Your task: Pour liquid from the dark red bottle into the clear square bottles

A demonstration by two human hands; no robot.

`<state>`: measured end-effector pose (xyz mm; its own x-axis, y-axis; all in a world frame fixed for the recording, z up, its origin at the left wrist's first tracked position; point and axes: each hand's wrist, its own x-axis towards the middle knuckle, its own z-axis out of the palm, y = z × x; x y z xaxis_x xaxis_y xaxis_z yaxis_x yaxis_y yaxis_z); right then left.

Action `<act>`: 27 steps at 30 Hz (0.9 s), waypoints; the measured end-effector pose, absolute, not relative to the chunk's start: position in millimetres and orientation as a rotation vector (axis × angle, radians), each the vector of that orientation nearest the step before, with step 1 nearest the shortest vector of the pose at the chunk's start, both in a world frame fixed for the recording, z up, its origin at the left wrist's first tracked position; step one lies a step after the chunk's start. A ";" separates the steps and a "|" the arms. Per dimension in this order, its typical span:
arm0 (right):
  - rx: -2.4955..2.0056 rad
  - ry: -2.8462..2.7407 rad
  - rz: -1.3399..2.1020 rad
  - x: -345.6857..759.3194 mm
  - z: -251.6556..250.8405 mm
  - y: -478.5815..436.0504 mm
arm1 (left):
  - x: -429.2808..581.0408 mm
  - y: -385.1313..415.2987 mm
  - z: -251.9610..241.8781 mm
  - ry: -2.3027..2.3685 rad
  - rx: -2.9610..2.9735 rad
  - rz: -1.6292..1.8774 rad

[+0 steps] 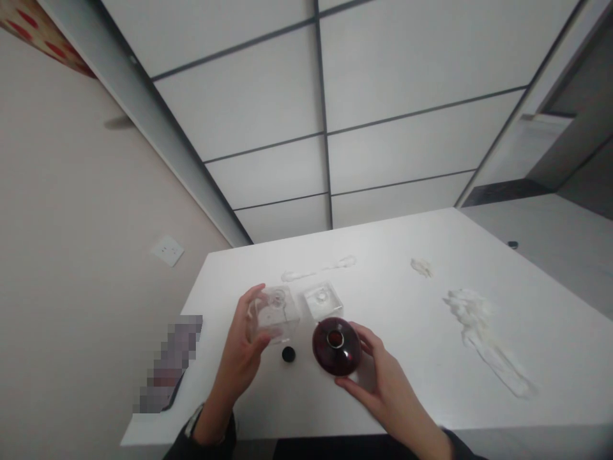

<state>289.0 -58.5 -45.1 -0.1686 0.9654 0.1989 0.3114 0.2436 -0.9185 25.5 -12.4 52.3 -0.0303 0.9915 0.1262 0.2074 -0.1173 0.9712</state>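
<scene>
My left hand (246,345) is closed around a clear plastic box (275,316), its thumb on the near side and fingers on the far side. In my right hand (376,370) is a dark red, rounded bottle (338,358) with a round opening or neck on top, ringed in a lighter colour. Thumb and fingers grip the bottle from its right side. A small black round cap (288,354) lies on the table between the two hands. Just beyond the bottle sits a second clear, square piece (323,301) with a round detail in its middle.
On the white table (393,275), a strip of clear crumpled plastic (318,269) lies at the back. Crumpled white tissue (483,338) and a smaller wad (421,267) lie to the right. A blurred-out object (172,364) is at the left edge, near the wall.
</scene>
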 end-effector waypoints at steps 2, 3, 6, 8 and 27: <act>-1.194 -1.669 0.927 289.5 -47.0 -58.6 | 29.2 -14.1 42.5 1.300 1.303 1.239; -1.188 -1.677 0.911 289.6 -47.6 -58.5 | 31.9 -15.2 39.1 1.288 1.233 1.247; -1.177 -1.697 0.865 290.0 -47.7 -58.0 | 39.8 -18.7 34.1 1.202 1.017 1.255; -1.170 -1.707 0.846 290.1 -46.2 -57.8 | 42.5 -20.7 33.6 1.121 0.908 1.255; -1.234 -1.732 0.835 293.3 -59.4 -63.8 | 16.7 -41.7 27.3 0.891 0.768 1.257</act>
<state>293.3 -63.8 -59.4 -0.1721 0.9538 0.2464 0.4010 0.2962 -0.8669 16.7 -41.7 27.3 0.0789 0.9874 -0.1372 -0.4557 0.1581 0.8760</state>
